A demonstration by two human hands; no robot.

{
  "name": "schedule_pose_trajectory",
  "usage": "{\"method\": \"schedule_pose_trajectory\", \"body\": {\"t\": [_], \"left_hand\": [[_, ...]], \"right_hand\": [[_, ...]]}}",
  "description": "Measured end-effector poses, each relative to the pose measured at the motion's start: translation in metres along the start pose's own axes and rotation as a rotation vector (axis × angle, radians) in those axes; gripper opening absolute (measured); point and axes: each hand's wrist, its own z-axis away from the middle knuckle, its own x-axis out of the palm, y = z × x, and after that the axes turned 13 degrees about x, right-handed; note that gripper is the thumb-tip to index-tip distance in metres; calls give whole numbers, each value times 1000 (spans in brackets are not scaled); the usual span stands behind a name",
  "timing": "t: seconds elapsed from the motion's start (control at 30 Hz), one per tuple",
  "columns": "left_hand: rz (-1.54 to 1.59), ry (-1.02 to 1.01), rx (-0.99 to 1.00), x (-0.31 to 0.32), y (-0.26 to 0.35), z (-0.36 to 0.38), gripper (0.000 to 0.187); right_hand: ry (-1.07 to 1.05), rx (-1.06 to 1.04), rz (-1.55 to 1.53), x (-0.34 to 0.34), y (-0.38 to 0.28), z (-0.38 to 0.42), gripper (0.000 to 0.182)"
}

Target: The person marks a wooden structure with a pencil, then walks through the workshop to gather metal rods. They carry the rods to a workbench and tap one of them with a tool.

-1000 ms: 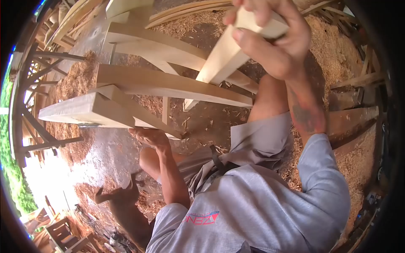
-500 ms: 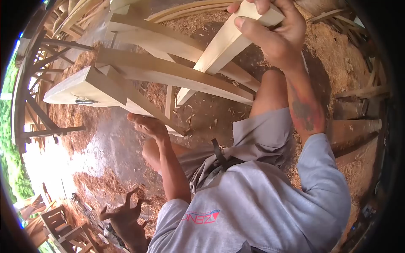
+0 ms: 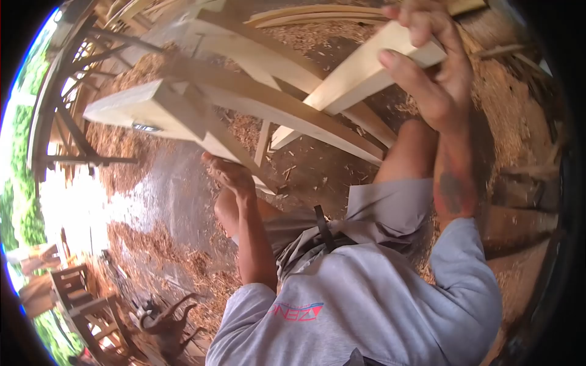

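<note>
A pale wooden furniture frame (image 3: 287,116), made of several joined bars, is held tilted in front of my body. My right hand (image 3: 436,73) grips the squared upper end of one thick bar (image 3: 360,73), thumb on the near face and fingers over the far side. My left hand (image 3: 232,177) is closed at the lower edge of a slanting leg (image 3: 229,146); the leg partly hides its fingertips. Beyond that hand, a wide flat end piece (image 3: 128,110) juts out to the left, with a small dark mark on it.
Wood shavings (image 3: 165,244) cover much of the dark floor. Wooden racks (image 3: 73,122) stand at the left, with a slatted wooden piece (image 3: 91,311) at lower left. Near it is a blurred brown, dog-like shape (image 3: 174,326). Curved wooden strips (image 3: 317,13) lie at the top.
The frame and both hands appear further right in view, with much of the background shifted too. The brown shape at lower left looks different in outline. Both hands keep their hold.
</note>
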Motion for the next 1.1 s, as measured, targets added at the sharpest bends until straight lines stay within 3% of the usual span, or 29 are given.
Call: {"method": "schedule_pose_trajectory", "body": {"t": [0.03,0.1,0.13,0.17,0.23,0.27,0.43,0.83,0.9,1.03,1.1], "left_hand": [[99,78,-51,3,29,-5,73],[133,40,-33,-2,21,-3,71],[136,85,71,0,11,-7,69],[124,96,74,-2,6,-4,69],[274,80,-188,0,36,-9,69],[335,105,-214,1,42,-11,67],[220,93,-162,-4,38,-10,67],[288,91,-223,-5,24,-10,67],[685,49,-475,-12,18,-26,71],[860,273,-373,-46,45,-105,84],[1079,173,-337,-68,61,-146,85]], "right_hand": [[-8,-69,55,-1,0,-2,28],[-211,214,-90,-7,-19,5,36],[-222,207,-108,-6,-19,5,36],[-206,211,-113,-5,-19,5,37],[-194,212,-123,-5,-18,7,38],[-170,219,-111,-4,-18,7,39],[-148,190,-175,1,-13,8,41],[-110,216,-211,6,-15,13,40],[-77,236,-253,5,-16,12,39],[-131,212,-181,4,-17,9,37],[-90,271,-192,7,-19,10,35]]}}
